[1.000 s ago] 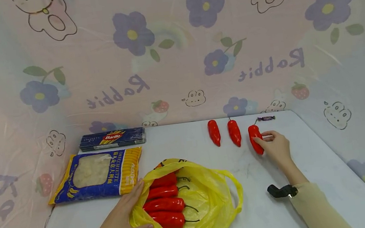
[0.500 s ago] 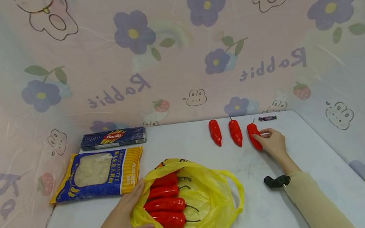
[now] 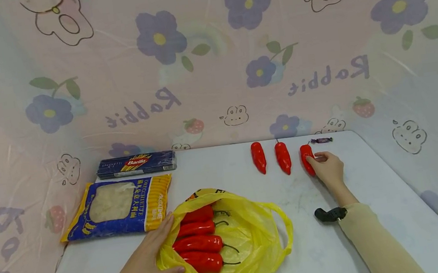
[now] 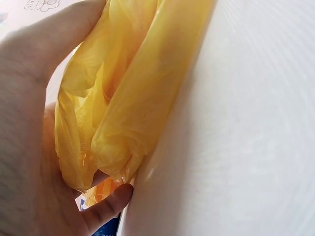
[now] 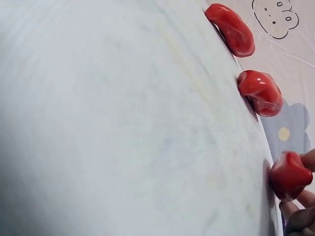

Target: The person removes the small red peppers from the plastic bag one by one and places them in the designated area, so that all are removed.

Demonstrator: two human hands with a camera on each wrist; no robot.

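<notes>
Hanging behind everything, a pastel backdrop (image 3: pixel 209 64) printed with flowers and rabbits rises past the far edge of a white surface (image 3: pixel 223 168). Near the front of that surface sits a yellow plastic bag (image 3: pixel 256 260), its mouth spread wide. To the left of the bag lies a blue and yellow pasta packet (image 3: pixel 112 203), with a dark blue spaghetti box (image 3: pixel 136 165) behind it. The left hand (image 3: pixel 146 261) holds the bag's left side, the plastic between thumb and fingers. The right hand (image 3: pixel 329 170) pinches a red pepper (image 3: pixel 306 151) toward the far right; whether this one touches the surface is unclear. Four more red peppers (image 3: pixel 200 244) lie inside the bag, stems pointing right. Two loose peppers (image 3: pixel 283 158) lie side by side, left of the pinched one. Just beyond the right hand lies a small wrapped sweet (image 3: pixel 322 140).
</notes>
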